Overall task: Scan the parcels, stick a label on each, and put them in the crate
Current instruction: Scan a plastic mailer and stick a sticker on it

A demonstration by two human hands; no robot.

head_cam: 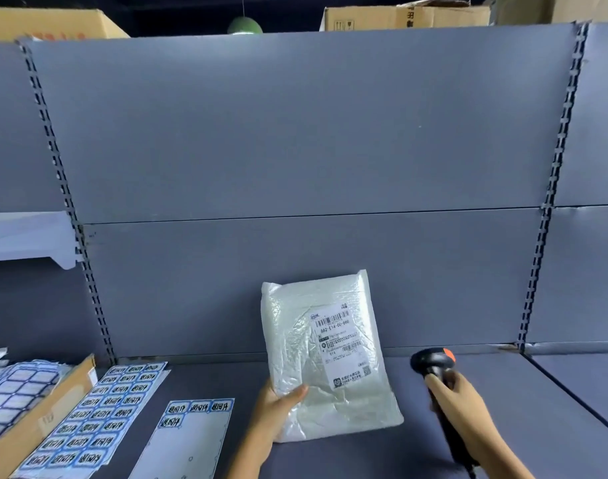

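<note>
- Thumb of the left hand lies across the front of the white poly-bag parcel at its lower left edge. The fingers are hidden behind it. This hand is clamped on the bag and holds it tilted up over the worktop; I cannot tell whether the bottom edge touches the surface.
- Right hand is wrapped round the handle of the black barcode scanner. Its head, with the orange button, sits just right of the parcel and apart from it.
- Shipping label faces the camera on the parcel's right half, with its main barcode near the top.
- The film around the label is wrinkled, so the scan should go best with the bag held flat and steady. The scanner head should turn left to meet that barcode squarely, since a glancing angle invites glare.
- The thumb is well placed now, clear of the label, and should not creep toward it.
- Sticker sheet with four stickers on it lies just left of the holding hand, within easy reach for labelling.
- A fuller sheet lies beyond it, beside a cardboard box.
- No crate is in view.
</note>
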